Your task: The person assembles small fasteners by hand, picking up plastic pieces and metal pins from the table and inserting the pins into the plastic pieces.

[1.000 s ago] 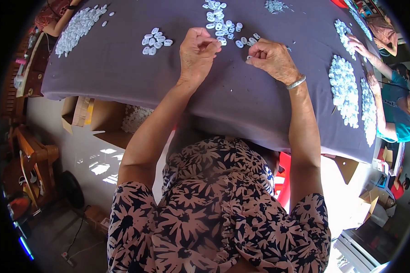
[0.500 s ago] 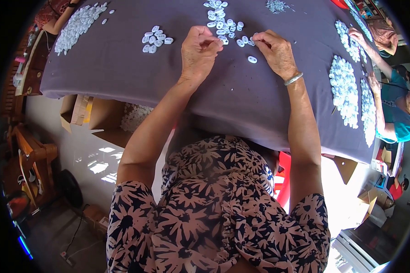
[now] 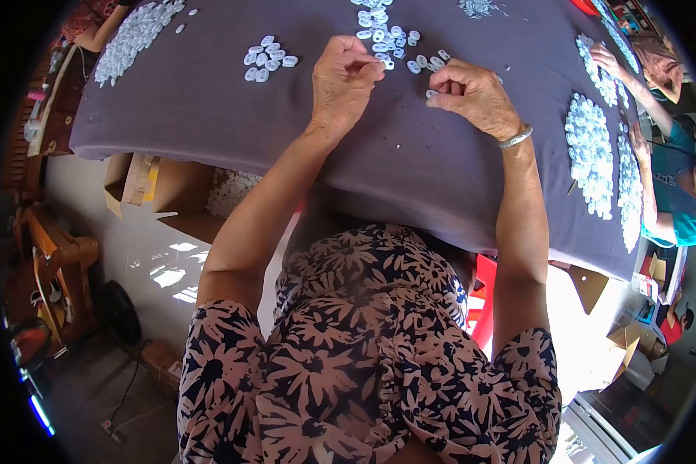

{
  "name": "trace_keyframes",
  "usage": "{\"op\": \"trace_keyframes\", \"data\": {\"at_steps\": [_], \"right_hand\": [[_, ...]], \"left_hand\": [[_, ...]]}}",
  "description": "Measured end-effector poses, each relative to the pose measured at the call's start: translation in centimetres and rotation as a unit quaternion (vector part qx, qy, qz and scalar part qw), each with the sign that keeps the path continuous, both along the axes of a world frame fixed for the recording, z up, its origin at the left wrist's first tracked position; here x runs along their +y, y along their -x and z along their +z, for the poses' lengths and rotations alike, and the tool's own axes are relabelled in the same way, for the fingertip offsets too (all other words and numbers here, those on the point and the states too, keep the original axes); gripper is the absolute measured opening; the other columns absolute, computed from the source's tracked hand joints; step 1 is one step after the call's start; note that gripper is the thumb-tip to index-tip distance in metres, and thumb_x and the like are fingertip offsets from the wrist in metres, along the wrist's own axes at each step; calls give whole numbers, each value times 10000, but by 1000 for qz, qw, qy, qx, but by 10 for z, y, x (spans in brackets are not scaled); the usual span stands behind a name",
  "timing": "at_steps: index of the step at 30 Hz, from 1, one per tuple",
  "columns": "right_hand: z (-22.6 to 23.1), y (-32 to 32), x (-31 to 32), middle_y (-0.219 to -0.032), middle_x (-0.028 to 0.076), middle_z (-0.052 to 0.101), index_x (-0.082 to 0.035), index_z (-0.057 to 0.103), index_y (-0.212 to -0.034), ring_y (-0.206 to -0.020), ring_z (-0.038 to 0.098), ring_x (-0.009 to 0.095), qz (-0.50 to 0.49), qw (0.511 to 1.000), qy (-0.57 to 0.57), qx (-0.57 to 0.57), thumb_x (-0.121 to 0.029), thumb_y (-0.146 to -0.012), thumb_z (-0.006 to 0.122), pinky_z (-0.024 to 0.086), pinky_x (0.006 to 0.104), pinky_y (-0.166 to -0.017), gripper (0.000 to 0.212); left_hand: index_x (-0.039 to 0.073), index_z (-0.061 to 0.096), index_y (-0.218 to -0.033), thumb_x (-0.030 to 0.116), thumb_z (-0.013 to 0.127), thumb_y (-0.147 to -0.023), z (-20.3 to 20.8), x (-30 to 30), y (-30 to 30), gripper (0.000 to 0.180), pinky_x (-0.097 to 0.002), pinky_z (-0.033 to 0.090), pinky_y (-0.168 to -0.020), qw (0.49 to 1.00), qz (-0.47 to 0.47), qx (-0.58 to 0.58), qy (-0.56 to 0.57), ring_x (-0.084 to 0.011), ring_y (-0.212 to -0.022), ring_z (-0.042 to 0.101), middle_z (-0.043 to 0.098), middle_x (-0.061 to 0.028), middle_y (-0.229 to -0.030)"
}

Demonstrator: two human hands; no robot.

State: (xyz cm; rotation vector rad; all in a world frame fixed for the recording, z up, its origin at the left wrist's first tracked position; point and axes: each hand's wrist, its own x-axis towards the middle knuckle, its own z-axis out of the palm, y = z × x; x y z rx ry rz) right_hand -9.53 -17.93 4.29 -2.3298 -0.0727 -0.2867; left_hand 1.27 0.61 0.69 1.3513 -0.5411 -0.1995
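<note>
My left hand (image 3: 340, 89) is closed in a pinch, with a small white oval plastic piece (image 3: 388, 66) at its fingertips. Lower and to the right, my right hand (image 3: 475, 97) has thumb and fingers round another white oval piece (image 3: 431, 93), mostly hidden by the fingertips. A few similar pieces (image 3: 414, 67) lie just beyond the right hand. Past the left fingertips a loose heap of white oval pieces (image 3: 377, 35) runs toward the far edge. To the left of my left hand sits a small group of them (image 3: 262, 75).
A dark cloth (image 3: 209, 116) covers the table. Large piles of white pieces lie at the far left (image 3: 135, 42) and right (image 3: 588, 155); small grey parts (image 3: 478, 8) lie at the back. A co-worker's hand (image 3: 607, 60) works at the right. An open cardboard box (image 3: 182, 193) stands below the table edge.
My right hand has come down and taken hold of the single oval piece that lay alone on the cloth. My left hand stays nearly in place, still pinching.
</note>
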Motion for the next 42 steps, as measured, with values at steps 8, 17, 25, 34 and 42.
{"op": "trace_keyframes", "data": {"at_steps": [8,17,25,34,42], "right_hand": [[3,1,4,-688,0,529,-14,639,-799,-571,465,69,-1,1000,7,19,-37,-678,746,426,233,-538,163],[3,1,9,-672,-3,548,1,647,-783,-569,470,57,-31,999,27,0,-9,-709,703,405,224,-527,93],[3,2,6,-691,-11,548,0,641,-812,-588,469,40,-11,1000,2,14,20,-737,678,414,214,-544,86],[-3,0,-6,-786,-65,563,-21,642,-953,-687,465,10,-14,987,-146,72,-13,-833,646,412,163,-615,121],[3,0,-1,-796,-56,572,-36,659,-957,-638,430,25,11,975,-218,47,-65,-848,650,379,177,-574,113]], "left_hand": [[34,456,-906,-67,637,-772,-2,-2,2,247,-216,500,-597,1000,4,4,4,-91,-667,602,607,-50,-753],[77,451,-950,7,648,-809,-4,0,-1,252,-237,480,-597,1000,-9,-8,-19,-113,-726,626,646,-57,-836],[66,450,-951,10,647,-814,-4,1,-1,247,-235,483,-601,1000,-6,-7,-30,-115,-735,631,646,-56,-830],[22,465,-896,-52,635,-758,-1,-2,2,232,-221,492,-602,1000,-6,15,12,-95,-661,601,618,-61,-742],[22,462,-889,-37,641,-781,2,0,1,217,-215,506,-591,1000,1,-7,-11,-96,-655,608,605,-58,-761]]}}
